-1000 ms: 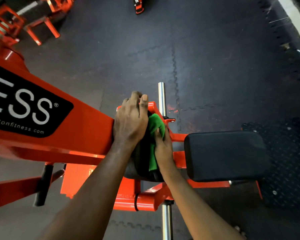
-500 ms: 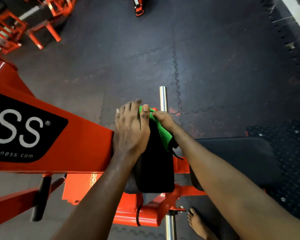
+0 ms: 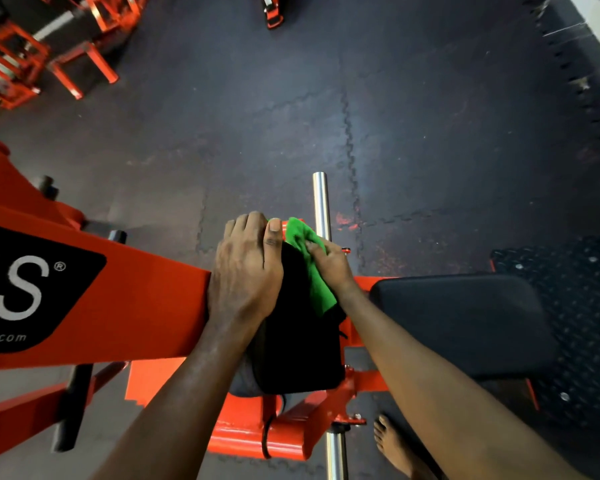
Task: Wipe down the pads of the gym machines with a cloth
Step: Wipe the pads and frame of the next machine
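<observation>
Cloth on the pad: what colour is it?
The cloth is bright green; the head view shows it.

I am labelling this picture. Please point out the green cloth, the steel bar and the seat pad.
green cloth (image 3: 321,292), head view, lower fold.
steel bar (image 3: 320,202), head view, upper shaft.
seat pad (image 3: 465,323), head view, top face.

Two hands (image 3: 245,271) (image 3: 328,263), two pads (image 3: 302,348) (image 3: 465,323) — one cloth (image 3: 321,285), two chrome pegs (image 3: 321,202) (image 3: 336,455), one foot (image 3: 394,448).
</observation>
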A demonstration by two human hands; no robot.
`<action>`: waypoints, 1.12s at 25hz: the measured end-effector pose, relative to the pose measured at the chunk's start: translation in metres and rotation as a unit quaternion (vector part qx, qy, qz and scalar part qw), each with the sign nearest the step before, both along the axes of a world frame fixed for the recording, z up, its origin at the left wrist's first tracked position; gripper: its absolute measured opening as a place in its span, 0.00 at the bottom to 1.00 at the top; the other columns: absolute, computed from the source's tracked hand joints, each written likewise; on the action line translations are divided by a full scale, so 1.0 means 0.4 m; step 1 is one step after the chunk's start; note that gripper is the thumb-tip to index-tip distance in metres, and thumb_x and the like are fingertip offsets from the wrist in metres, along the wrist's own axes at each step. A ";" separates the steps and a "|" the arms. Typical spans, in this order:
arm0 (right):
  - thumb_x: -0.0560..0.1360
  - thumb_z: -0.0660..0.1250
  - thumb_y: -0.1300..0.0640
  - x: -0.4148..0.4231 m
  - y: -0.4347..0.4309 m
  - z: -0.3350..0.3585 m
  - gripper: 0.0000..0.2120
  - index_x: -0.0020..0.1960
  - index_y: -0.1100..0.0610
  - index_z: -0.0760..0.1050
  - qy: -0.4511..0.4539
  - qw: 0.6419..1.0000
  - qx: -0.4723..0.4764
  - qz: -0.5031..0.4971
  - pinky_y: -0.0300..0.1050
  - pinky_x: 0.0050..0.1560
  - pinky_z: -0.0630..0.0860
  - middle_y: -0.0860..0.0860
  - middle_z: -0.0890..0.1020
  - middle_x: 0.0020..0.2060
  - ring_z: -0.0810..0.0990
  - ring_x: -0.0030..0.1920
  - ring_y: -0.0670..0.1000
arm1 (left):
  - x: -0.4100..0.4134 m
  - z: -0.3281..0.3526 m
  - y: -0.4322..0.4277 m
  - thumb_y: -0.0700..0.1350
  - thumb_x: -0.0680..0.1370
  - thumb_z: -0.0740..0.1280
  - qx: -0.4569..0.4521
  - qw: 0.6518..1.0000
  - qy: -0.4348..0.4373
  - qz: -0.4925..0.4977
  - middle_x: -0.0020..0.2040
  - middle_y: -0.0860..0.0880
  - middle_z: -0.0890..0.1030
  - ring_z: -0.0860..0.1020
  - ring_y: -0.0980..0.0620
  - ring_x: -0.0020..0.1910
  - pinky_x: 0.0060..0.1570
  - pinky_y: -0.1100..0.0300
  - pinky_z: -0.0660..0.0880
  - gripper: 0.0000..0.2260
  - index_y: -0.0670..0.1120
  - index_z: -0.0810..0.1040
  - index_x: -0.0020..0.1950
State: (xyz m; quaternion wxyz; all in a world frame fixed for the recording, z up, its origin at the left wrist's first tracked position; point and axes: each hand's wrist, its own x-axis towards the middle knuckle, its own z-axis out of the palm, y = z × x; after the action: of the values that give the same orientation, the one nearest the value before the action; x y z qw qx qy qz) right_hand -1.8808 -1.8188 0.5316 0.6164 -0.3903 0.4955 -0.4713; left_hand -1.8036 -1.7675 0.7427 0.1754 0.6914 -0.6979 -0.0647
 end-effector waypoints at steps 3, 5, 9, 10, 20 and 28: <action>0.80 0.67 0.56 -0.032 0.019 -0.105 0.16 0.61 0.65 0.81 0.067 0.996 0.057 -0.004 0.34 0.46 0.71 0.52 0.81 0.47 0.77 0.50 0.50 | 0.000 0.001 0.004 0.60 0.83 0.45 0.003 1.000 -0.006 -0.004 0.44 0.52 0.71 0.70 0.50 0.49 0.50 0.50 0.69 0.19 0.49 0.67 0.45; 0.81 0.66 0.57 -0.035 0.001 -0.110 0.14 0.60 0.64 0.82 0.076 0.993 0.090 0.020 0.37 0.46 0.71 0.51 0.80 0.45 0.77 0.49 0.51 | -0.002 0.004 0.006 0.61 0.83 0.45 0.011 1.000 0.000 0.000 0.44 0.53 0.71 0.70 0.51 0.49 0.50 0.50 0.70 0.20 0.50 0.66 0.45; 0.70 0.64 0.40 -0.009 0.022 -0.057 0.26 0.56 0.56 0.84 0.074 0.994 0.071 -0.022 0.43 0.49 0.75 0.47 0.84 0.42 0.80 0.44 0.46 | -0.004 0.008 0.009 0.61 0.83 0.45 0.018 1.000 0.001 0.006 0.45 0.52 0.71 0.71 0.49 0.49 0.51 0.46 0.71 0.20 0.49 0.67 0.46; 0.71 0.65 0.42 -0.003 0.036 -0.046 0.23 0.56 0.56 0.84 0.047 0.997 0.055 -0.035 0.41 0.49 0.76 0.46 0.84 0.42 0.80 0.44 0.44 | -0.005 0.008 0.007 0.61 0.83 0.46 0.018 1.000 -0.004 0.006 0.45 0.52 0.71 0.70 0.48 0.50 0.51 0.46 0.71 0.20 0.49 0.67 0.46; 0.82 0.63 0.48 -0.011 0.041 -0.254 0.21 0.66 0.64 0.77 0.045 0.949 0.309 -0.030 0.49 0.59 0.72 0.61 0.80 0.61 0.78 0.62 0.62 | -0.004 0.006 0.007 0.61 0.83 0.46 0.025 0.999 -0.020 0.003 0.45 0.52 0.71 0.70 0.50 0.49 0.50 0.47 0.71 0.19 0.49 0.67 0.45; 0.85 0.58 0.57 -0.008 0.282 -0.302 0.17 0.71 0.64 0.71 0.016 0.939 0.343 0.024 0.47 0.62 0.71 0.62 0.76 0.67 0.75 0.64 0.56 | -0.005 0.005 0.006 0.61 0.83 0.47 0.014 1.000 -0.019 0.000 0.45 0.52 0.72 0.70 0.49 0.50 0.51 0.46 0.71 0.19 0.49 0.66 0.44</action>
State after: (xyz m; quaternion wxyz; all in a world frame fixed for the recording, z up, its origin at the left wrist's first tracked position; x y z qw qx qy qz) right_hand -1.8840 -1.7062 0.4107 0.7158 -0.1743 0.6275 -0.2520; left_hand -1.8057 -1.7649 0.7448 0.1525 0.6947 -0.7003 -0.0607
